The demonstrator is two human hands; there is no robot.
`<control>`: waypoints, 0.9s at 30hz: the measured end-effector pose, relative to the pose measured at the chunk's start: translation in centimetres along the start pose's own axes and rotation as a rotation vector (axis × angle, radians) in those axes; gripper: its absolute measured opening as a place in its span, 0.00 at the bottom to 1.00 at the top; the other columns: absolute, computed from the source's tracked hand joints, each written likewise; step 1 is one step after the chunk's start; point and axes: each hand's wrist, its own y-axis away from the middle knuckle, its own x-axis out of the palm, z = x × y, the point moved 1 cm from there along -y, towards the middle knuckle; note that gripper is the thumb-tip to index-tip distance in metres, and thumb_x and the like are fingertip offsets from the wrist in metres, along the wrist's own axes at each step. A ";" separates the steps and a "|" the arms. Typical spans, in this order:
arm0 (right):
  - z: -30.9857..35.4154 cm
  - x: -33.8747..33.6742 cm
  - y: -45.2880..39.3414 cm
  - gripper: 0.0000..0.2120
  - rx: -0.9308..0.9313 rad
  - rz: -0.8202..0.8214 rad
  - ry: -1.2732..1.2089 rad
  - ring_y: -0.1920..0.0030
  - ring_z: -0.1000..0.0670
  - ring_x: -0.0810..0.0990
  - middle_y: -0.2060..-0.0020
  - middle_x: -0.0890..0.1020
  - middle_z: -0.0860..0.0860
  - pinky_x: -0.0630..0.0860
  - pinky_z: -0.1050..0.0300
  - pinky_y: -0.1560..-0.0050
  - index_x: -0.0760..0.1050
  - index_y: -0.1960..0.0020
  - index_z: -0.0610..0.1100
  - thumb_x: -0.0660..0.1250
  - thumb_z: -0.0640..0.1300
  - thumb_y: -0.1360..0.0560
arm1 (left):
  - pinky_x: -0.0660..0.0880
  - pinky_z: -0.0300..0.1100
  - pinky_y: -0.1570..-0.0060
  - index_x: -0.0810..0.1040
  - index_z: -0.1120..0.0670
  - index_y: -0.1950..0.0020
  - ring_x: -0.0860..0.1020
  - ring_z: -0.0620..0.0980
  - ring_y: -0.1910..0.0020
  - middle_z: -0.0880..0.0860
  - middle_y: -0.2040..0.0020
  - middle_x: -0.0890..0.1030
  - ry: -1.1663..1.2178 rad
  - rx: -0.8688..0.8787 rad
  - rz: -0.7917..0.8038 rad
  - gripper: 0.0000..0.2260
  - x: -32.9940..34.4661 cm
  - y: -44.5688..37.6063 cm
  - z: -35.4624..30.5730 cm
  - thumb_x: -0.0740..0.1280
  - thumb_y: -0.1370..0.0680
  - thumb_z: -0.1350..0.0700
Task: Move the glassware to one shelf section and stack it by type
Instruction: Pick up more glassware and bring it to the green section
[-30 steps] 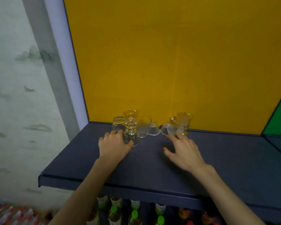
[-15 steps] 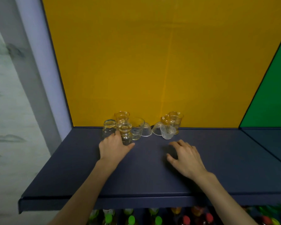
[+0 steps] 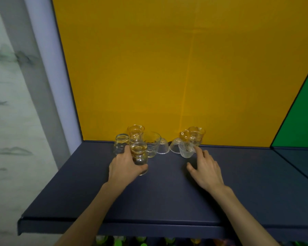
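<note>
Glassware stands in a row at the back of the dark blue shelf, against the yellow panel. My left hand grips a waisted clear glass in front of the row. Behind it are a tumbler, a second waisted glass and a wide glass bowl. Two ribbed cups lie upside down. A small ribbed cup stands upright before a handled glass mug. My right hand hovers open just right of the small cup, fingertips close to it.
A green panel marks the adjoining shelf section on the right. A pale wall and a grey post are on the left. Bottles with coloured caps stand below the shelf's front edge.
My left hand has closed round the front waisted glass and drawn it toward me. My right hand let go of the small ribbed cup, which now stands upright, then came back near it.
</note>
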 end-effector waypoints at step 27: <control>-1.0 1.7 -3.0 0.20 0.093 0.011 -0.296 0.53 0.45 0.79 0.52 0.78 0.50 0.75 0.50 0.56 0.71 0.56 0.48 0.76 0.60 0.33 | 0.74 0.36 0.45 0.79 0.44 0.36 0.79 0.35 0.44 0.41 0.48 0.84 0.569 0.079 0.052 0.36 -2.7 0.1 -1.4 0.86 0.43 0.49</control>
